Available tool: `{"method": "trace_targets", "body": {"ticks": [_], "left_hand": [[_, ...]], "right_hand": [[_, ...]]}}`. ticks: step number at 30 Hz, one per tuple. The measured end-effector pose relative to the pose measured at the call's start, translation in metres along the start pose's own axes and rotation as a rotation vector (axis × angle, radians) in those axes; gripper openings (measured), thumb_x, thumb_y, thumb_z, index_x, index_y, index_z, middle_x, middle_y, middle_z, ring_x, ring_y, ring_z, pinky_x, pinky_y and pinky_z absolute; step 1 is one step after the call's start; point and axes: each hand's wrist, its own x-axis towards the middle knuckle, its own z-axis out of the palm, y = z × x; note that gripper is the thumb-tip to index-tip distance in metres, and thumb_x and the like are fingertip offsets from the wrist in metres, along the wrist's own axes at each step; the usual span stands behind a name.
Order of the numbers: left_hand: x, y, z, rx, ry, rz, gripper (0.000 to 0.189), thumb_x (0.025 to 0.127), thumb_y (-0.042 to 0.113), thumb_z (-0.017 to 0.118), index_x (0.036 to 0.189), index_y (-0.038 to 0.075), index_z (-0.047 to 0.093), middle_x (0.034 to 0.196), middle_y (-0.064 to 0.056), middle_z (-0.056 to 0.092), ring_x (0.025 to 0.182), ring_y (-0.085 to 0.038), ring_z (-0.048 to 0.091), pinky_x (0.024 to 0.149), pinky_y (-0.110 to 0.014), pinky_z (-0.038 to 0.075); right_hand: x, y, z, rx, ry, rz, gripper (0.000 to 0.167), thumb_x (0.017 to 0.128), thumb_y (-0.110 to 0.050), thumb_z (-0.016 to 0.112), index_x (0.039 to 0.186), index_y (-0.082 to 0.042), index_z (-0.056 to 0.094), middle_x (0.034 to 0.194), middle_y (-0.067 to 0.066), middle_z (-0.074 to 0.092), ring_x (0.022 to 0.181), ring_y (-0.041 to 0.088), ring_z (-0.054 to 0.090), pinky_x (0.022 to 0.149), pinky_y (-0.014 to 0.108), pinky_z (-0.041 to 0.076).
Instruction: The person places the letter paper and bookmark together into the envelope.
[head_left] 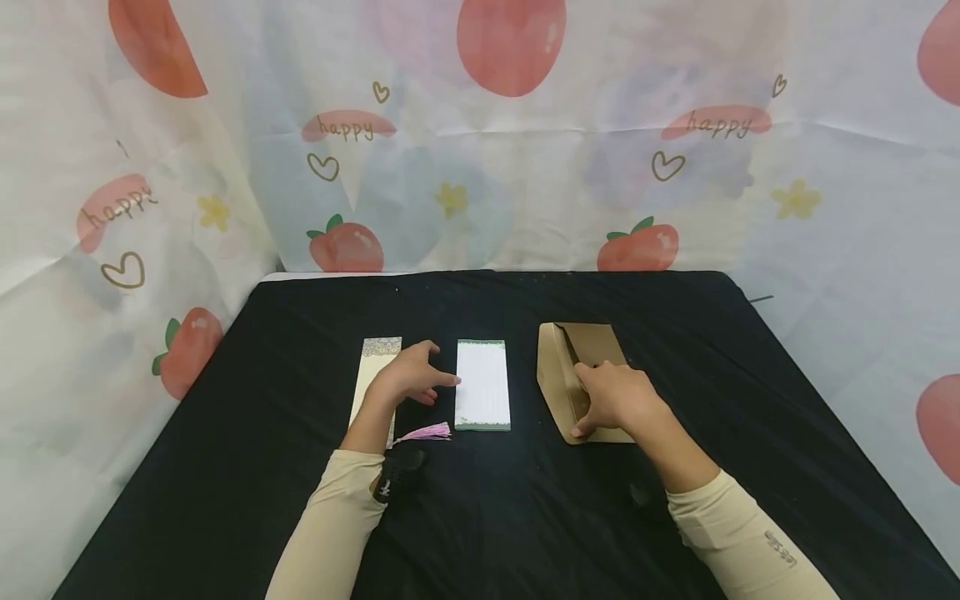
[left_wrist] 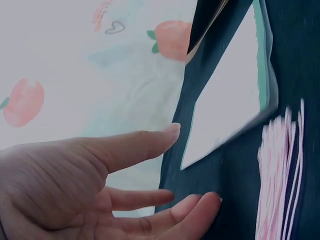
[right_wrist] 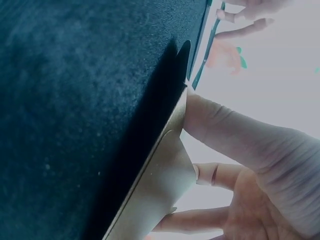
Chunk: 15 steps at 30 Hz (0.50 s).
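My left hand (head_left: 408,372) hovers between a cream bookmark (head_left: 369,368) and a white notepad (head_left: 482,387), thumb and fingers spread apart with nothing between them. Its thumb tip overlaps the notepad's left edge in the head view, while the left wrist view shows a gap to the pad. A pink tassel (head_left: 426,432) lies by the bookmark's lower end. On the right, my right hand (head_left: 618,396) holds a brown paper envelope (head_left: 551,367) whose flap stands partly raised. In the right wrist view the thumb is at one edge of the envelope (right_wrist: 162,170), fingertips along the flap.
A black cloth (head_left: 480,517) covers the table. Behind it and along the sides hangs a pale printed curtain (head_left: 525,183) with fruit, hearts and words. A dark band (head_left: 386,479) is around the left wrist.
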Motion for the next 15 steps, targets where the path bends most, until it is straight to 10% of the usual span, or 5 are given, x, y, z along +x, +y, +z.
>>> {"method": "trace_targets", "body": {"ticks": [8,15], "left_hand": [[0.005,0.021,0.024,0.172,0.112,-0.024,0.087,0.084,0.021,0.089,0.153,-0.003,0.04,0.133,-0.027,0.059,0.085,-0.031,0.07,0.064,-0.035,0.06],[0.009,0.032,0.044,0.394,0.193,-0.06,0.099,0.076,0.035,0.093,0.151,-0.001,0.039,0.133,-0.027,0.055,0.116,-0.043,0.059,0.095,-0.058,0.048]], "right_hand": [[-0.001,0.0,0.0,0.005,0.003,0.003,0.061,0.069,-0.044,0.097,0.098,-0.009,0.057,0.079,0.004,0.053,0.071,0.026,0.054,0.061,0.044,0.047],[0.0,0.0,0.0,0.0,-0.005,0.003,0.059,0.069,-0.044,0.097,0.098,-0.01,0.057,0.078,0.003,0.053,0.07,0.025,0.054,0.06,0.044,0.047]]}}
